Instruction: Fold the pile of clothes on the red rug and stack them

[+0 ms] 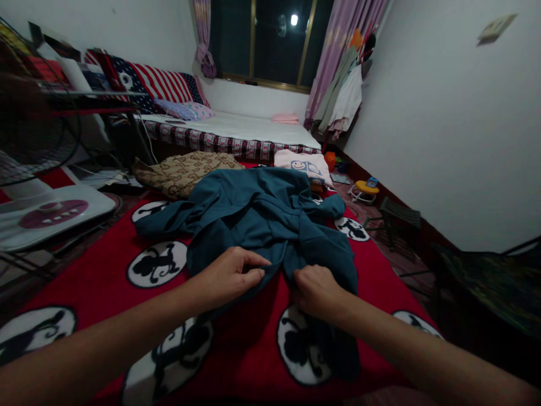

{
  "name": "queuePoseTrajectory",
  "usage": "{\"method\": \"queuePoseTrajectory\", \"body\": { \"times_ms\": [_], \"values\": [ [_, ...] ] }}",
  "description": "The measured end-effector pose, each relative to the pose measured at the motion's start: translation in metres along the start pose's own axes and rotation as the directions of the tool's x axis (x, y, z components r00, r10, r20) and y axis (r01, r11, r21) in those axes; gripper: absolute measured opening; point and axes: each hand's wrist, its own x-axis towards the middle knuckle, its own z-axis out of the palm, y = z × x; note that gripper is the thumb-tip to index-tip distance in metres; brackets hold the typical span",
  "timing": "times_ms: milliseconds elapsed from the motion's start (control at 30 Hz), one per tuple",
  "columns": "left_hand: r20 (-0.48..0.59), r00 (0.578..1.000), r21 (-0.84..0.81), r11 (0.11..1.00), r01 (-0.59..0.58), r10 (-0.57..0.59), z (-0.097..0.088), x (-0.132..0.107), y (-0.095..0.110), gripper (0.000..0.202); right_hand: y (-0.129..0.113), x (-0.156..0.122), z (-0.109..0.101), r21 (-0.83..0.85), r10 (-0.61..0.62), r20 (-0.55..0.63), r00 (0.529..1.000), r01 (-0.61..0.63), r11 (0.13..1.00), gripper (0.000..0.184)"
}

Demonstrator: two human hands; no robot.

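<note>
A dark teal garment (pixel 262 220) lies rumpled across the red blanket (pixel 105 304), with what look like sleeves spread to both sides. My left hand (pixel 232 270) pinches its near edge between thumb and fingers, left of a split in the cloth. On the other side of that split, my right hand (pixel 315 287) is closed in a fist on the edge. Part of the cloth hangs down toward me below the right hand. The right fingertips are hidden behind the knuckles.
A brown patterned cloth (pixel 190 169) and a folded pink garment (pixel 302 163) lie beyond. On the left stands a fan (pixel 38 129) beside a cluttered table (pixel 97 104). To the right are a small yellow stool (pixel 367 187) and a folding chair (pixel 494 282). A bed (pixel 249 128) is under the window.
</note>
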Motion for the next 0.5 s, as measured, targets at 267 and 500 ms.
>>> {"method": "queuePoseTrajectory", "body": {
  "times_ms": [267,500],
  "values": [
    [-0.115,0.993,-0.047,0.998,-0.047,0.041,-0.022,-0.009,0.021,0.033,-0.025,0.011,-0.019,0.489,-0.057,-0.150,0.987,0.124,0.863,0.019],
    [0.086,0.990,0.193,0.973,-0.123,0.108,0.013,-0.016,-0.006,0.028,-0.014,-0.007,-0.005,0.162,-0.452,-0.040,0.891,0.452,0.877,0.033]
  ]
}}
